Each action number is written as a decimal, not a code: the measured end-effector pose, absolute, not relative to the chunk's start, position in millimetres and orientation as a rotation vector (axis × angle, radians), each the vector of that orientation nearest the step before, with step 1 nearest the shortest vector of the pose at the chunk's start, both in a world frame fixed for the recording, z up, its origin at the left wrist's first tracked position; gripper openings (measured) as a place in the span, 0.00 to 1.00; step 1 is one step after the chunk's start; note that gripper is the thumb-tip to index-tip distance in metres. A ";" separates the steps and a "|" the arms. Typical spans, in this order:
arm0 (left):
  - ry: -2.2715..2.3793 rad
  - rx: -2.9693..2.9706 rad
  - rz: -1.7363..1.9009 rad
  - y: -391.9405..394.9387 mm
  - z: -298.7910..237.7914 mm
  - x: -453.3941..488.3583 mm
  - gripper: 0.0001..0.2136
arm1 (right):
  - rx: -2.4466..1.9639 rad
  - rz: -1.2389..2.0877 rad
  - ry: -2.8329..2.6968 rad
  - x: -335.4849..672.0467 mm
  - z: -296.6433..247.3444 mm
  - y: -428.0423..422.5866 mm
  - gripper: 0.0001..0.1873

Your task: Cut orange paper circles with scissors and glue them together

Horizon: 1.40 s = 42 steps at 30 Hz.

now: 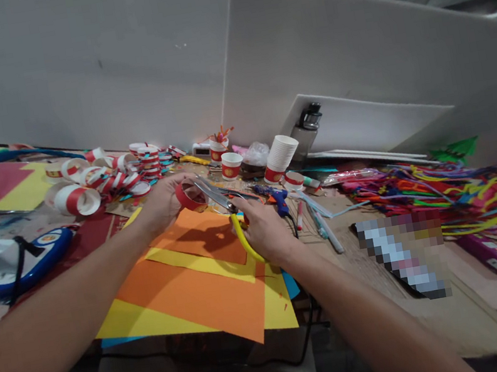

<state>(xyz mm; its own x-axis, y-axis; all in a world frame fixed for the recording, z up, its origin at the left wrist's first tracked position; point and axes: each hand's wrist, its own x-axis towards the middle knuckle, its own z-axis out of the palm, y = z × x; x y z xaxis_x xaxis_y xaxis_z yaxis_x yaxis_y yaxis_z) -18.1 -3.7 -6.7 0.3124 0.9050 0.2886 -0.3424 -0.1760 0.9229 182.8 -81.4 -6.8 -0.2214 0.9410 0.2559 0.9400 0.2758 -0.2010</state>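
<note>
My left hand (169,198) is closed on a red paper cup ring (192,197), a piece of a paper cup held above the coloured sheets. In my right hand (262,228) are scissors with yellow handles (247,240). Their blades (212,191) point up and left and reach the ring's right edge; whether they bite into it I cannot tell. Below both hands lie orange paper (189,288) and yellow paper (128,318) in overlapping layers.
Cut cup pieces (83,199) pile up at the left. Behind stand a cup stack (282,154), a single paper cup (231,166) and a dark bottle (307,135). A blue glue gun (279,198) lies right of my hand, pipe cleaners (421,192) farther right, a power strip (32,260) left.
</note>
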 end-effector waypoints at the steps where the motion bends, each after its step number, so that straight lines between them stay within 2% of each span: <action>1: 0.595 1.298 1.228 -3.0 -6.4 -18.6 0.10 | -1.712 0.005 -2.231 182.6 -6.5 -81.5 0.24; 14: 0.487 1.418 1.180 -7.7 -0.7 -21.3 0.11 | -1.616 -0.032 -2.226 184.6 -13.2 -79.5 0.18; 19: 0.563 1.402 1.185 -3.6 -0.4 -23.1 0.11 | -1.620 0.018 -2.204 184.9 -11.5 -80.0 0.19; 24: 0.640 1.334 1.336 -1.1 0.1 -25.3 0.11 | -1.658 0.000 -2.214 184.3 -12.5 -79.6 0.20; 31: 0.571 1.385 1.206 2.0 -11.9 -23.3 0.11 | -1.701 -0.077 -2.226 182.7 -10.3 -81.0 0.23; 42: 0.532 1.385 1.173 2.4 -13.0 -25.9 0.07 | -1.686 -0.078 -2.272 184.1 -11.3 -79.8 0.22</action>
